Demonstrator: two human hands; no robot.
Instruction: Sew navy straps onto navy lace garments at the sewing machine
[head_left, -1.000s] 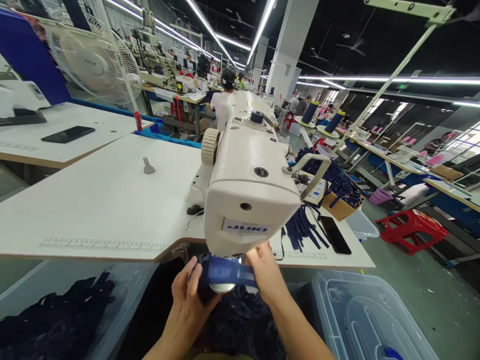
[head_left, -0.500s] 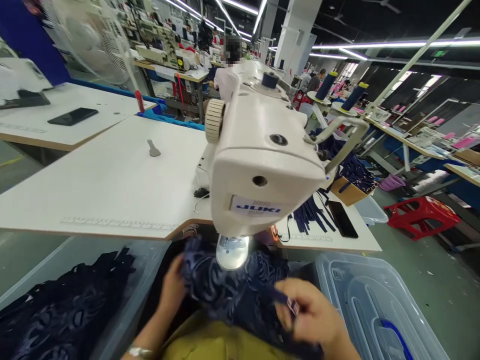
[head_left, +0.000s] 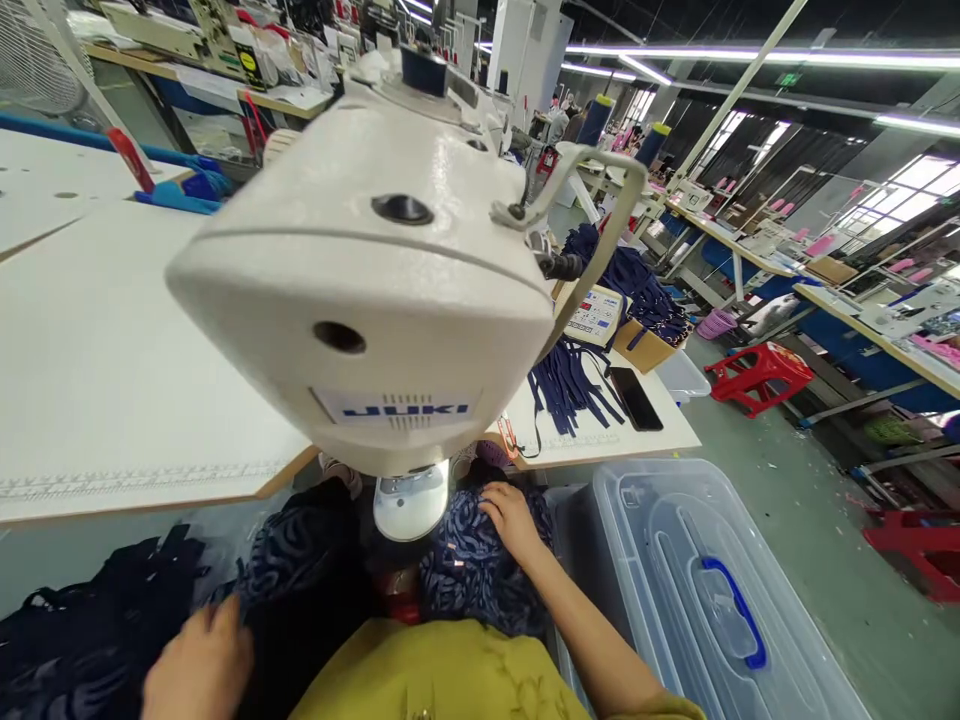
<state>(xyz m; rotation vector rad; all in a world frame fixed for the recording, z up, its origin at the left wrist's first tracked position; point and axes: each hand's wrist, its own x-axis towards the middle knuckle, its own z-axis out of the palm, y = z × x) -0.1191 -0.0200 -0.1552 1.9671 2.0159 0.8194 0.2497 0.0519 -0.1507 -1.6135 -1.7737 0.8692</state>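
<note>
On my lap, to the right of the sewing head, lies a bunched navy patterned garment (head_left: 480,560). My right hand (head_left: 511,518) rests on top of it, fingers lying along the cloth. My left hand (head_left: 201,655) is low at the left, smeared by motion, beside a pile of dark navy garments (head_left: 112,610). Another patterned piece (head_left: 300,545) drapes over my left leg, close to that hand's fingertips. Whether they grip any cloth cannot be seen. Between my hands juts the white JUKI sewing machine (head_left: 375,290), its lit lower arm (head_left: 411,505) with no cloth on it.
A clear lidded bin (head_left: 697,600) with a blue handle stands at my right. On the table's right part lie navy straps (head_left: 574,390), a black phone (head_left: 636,398) and a cardboard box (head_left: 645,345). A red stool (head_left: 761,375) stands on the floor beyond.
The garment has come off the machine's lower arm onto my lap. My right hand has let go of the strap and lies on the cloth; my left has moved left. The view has shifted right and closer.
</note>
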